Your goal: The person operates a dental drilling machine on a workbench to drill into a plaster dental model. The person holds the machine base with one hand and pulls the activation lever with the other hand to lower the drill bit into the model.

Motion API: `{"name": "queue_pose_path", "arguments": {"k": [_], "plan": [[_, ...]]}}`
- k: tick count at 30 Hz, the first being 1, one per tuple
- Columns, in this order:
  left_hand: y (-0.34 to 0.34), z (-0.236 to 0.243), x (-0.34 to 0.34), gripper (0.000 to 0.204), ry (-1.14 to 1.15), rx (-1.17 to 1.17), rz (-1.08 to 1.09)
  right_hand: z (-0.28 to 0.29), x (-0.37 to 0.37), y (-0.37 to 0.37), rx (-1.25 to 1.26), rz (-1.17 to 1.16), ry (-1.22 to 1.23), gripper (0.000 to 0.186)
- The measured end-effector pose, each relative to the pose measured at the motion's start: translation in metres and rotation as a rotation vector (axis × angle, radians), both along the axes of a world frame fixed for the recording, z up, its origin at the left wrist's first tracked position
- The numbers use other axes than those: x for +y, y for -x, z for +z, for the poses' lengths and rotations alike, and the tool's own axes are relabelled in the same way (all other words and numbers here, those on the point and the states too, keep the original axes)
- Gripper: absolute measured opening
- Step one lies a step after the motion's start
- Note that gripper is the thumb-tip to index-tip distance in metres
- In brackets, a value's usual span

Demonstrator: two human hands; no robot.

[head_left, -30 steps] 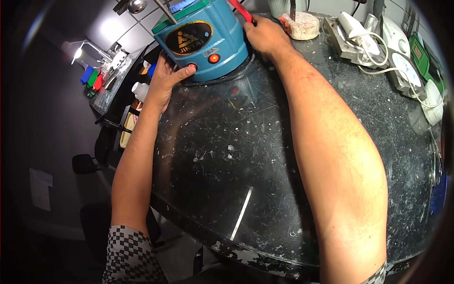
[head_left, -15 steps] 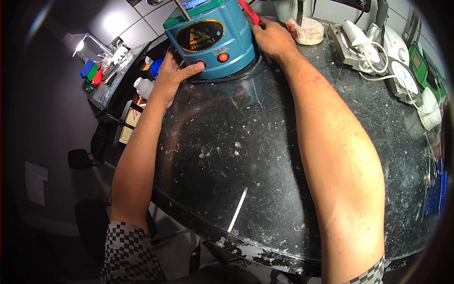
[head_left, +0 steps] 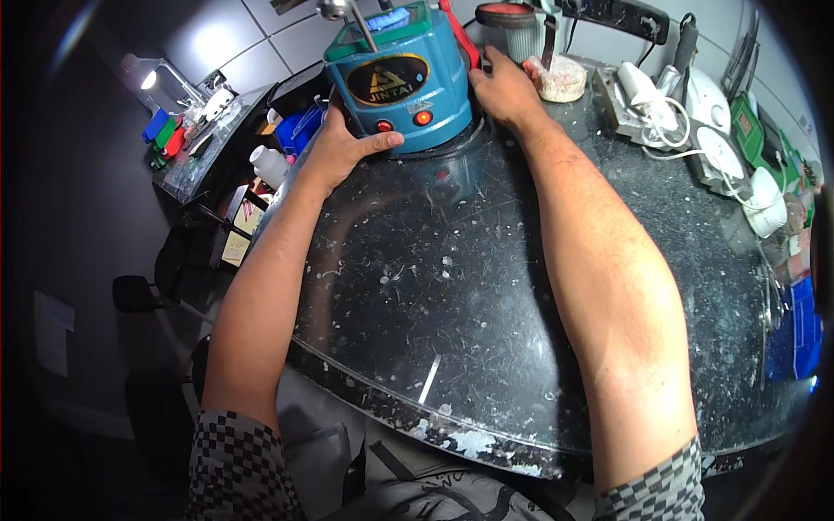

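A blue bench machine, which looks like a vacuum former, stands at the far side of the black worktop. Its green top plate carries a bright blue piece, and a metal rod rises beside it. Two red buttons glow on its front: a left button and a right button. My left hand wraps the machine's left side, thumb stretched across the lower front below the left button. Against the right side, below a red handle, my right hand holds on; its fingertips are partly hidden behind the body.
A round plaster block sits right of the machine, a ribbed container behind it. White corded devices and a green device line the right. A white bottle is left; a thin white strip lies near the front edge.
My left thumb has moved off the left button to just below it, and that button now shows fully. The view has shifted, bringing more of the machine's top into sight.
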State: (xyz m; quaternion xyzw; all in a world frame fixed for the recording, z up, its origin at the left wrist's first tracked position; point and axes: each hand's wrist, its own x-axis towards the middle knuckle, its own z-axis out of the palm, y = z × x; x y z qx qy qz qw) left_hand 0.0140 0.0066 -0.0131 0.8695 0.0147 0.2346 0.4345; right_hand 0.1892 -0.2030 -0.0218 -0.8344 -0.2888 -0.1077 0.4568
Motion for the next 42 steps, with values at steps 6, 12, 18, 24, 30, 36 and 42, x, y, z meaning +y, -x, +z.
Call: {"name": "queue_pose_path", "arguments": {"k": [6, 12, 18, 24, 30, 36, 42], "plan": [[-0.008, 0.005, 0.0, 0.135, 0.086, 0.011, -0.011, -0.007, 0.002, -0.004, -0.265, 0.013, -0.052, 0.057], [-0.004, 0.01, -0.01, 0.137, 0.062, -0.041, -0.012, -0.019, 0.0, -0.026, -0.062, 0.107, -0.161, 0.064], [0.003, 0.012, -0.002, 0.14, 0.094, 0.005, -0.019, -0.008, 0.0, -0.016, 0.207, 0.233, -0.265, 0.07], [-0.004, 0.013, -0.003, 0.139, 0.112, -0.014, -0.076, -0.016, -0.006, -0.037, 0.176, 0.174, -0.248, 0.068], [0.004, 0.015, 0.004, 0.142, 0.139, 0.018, -0.062, -0.013, 0.001, -0.025, 0.034, 0.177, -0.093, 0.056], [0.002, 0.013, -0.001, 0.122, 0.081, -0.077, -0.033, -0.014, 0.005, -0.026, -0.05, 0.109, -0.095, 0.05], [0.008, 0.022, 0.003, 0.138, 0.105, 0.024, -0.042, -0.005, 0.006, -0.017, 0.002, 0.116, -0.034, 0.051]]}}
